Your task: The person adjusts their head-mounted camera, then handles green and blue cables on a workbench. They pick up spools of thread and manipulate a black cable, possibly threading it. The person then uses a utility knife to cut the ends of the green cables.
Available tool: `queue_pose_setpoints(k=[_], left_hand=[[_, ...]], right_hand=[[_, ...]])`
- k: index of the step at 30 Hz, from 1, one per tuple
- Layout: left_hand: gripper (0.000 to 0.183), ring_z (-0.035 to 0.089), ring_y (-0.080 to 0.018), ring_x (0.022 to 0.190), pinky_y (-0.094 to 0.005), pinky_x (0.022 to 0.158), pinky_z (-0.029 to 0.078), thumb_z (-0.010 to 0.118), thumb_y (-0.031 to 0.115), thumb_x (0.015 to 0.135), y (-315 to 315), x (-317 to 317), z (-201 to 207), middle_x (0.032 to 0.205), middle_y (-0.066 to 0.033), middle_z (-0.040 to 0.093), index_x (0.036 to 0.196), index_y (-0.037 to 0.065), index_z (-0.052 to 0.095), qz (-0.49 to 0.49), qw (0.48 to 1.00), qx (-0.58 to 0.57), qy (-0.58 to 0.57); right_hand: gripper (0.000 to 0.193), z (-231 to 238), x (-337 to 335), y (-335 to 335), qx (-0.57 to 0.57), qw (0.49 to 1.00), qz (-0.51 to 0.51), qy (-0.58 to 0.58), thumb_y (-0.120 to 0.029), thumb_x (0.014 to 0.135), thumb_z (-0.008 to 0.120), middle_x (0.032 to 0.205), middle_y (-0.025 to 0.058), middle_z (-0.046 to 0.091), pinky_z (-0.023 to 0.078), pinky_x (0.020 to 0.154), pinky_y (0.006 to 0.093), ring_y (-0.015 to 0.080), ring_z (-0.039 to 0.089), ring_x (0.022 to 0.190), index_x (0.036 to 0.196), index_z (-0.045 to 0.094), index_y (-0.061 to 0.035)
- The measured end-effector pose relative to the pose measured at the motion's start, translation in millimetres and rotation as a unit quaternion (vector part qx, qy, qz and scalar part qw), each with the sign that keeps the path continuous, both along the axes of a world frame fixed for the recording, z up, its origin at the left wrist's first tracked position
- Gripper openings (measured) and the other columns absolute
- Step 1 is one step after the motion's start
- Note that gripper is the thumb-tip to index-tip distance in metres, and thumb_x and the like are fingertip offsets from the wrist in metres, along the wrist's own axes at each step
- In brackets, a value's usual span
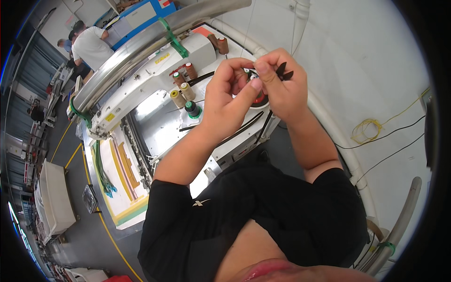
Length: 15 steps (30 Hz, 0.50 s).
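My two raised hands meet at upper centre, fingertips nearly touching. My left hand (230,96) is closed, its fingers curled and its thumb stretched toward the right hand. Whatever it pinches is too small or hidden to make out. My right hand (284,89) is closed too, thumb pressed to the forefinger. Dark pointed blades of thread snips (284,72) stick out from its fingers; the rest of the snips is hidden in the palm. Below my hands a round white dish (264,103) with red and dark items shows in part.
A long white sewing machine arm (136,91) crosses the table at left. Beside it stand several thread cones, one green and black (192,109), others yellowish (178,99) or brown (222,45). Two people (91,44) are far left. White pipes (347,145) run at right.
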<state>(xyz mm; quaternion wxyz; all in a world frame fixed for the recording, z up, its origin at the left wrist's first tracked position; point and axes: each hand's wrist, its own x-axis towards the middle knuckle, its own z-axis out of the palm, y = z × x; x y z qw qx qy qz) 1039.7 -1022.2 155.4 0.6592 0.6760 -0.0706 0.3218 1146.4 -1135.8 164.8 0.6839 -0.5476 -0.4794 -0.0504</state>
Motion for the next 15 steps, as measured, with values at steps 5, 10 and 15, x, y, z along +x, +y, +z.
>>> queue_pose_setpoints(k=[5,10,15], left_hand=[[0.014,0.054,-0.0054,0.089,-0.0221,0.08,0.043,0.063,0.007,0.099,-5.2,1.1,2.8,0.096,-0.0002,0.062,0.112,0.001,0.062,0.007,0.998,-0.062,-0.022],[0.01,0.054,-0.006,0.09,-0.0233,0.081,0.044,0.064,0.009,0.1,0.4,2.4,-3.2,0.096,-0.0003,0.064,0.105,0.001,0.063,0.012,0.998,-0.057,0.0],[0.013,0.055,-0.0051,0.082,-0.0214,0.073,0.045,0.065,0.012,0.1,11.2,4.0,1.3,0.09,-0.0002,0.064,0.102,0.0,0.063,-0.033,0.992,-0.116,-0.023]], right_hand=[[0.022,2.4,-2.6,0.6,0.003,1.0,0.014,0.012,-0.021,0.1,0.067,0.067,-0.002,0.059,0.039,0.055,0.0225,0.003,0.048,0.061,0.091,0.061,-0.0021],[0.022,4.8,-2.9,-1.8,-0.013,0.999,0.025,0.018,-0.022,0.101,0.067,0.067,-0.0023,0.058,0.038,0.055,0.0217,0.0027,0.047,0.062,0.094,0.062,-0.0015],[0.015,14.7,-4.2,-14.0,-0.092,0.994,0.037,0.034,-0.017,0.097,0.068,0.067,-0.0016,0.057,0.039,0.057,0.0233,0.0044,0.048,0.063,0.094,0.065,-0.0023]])
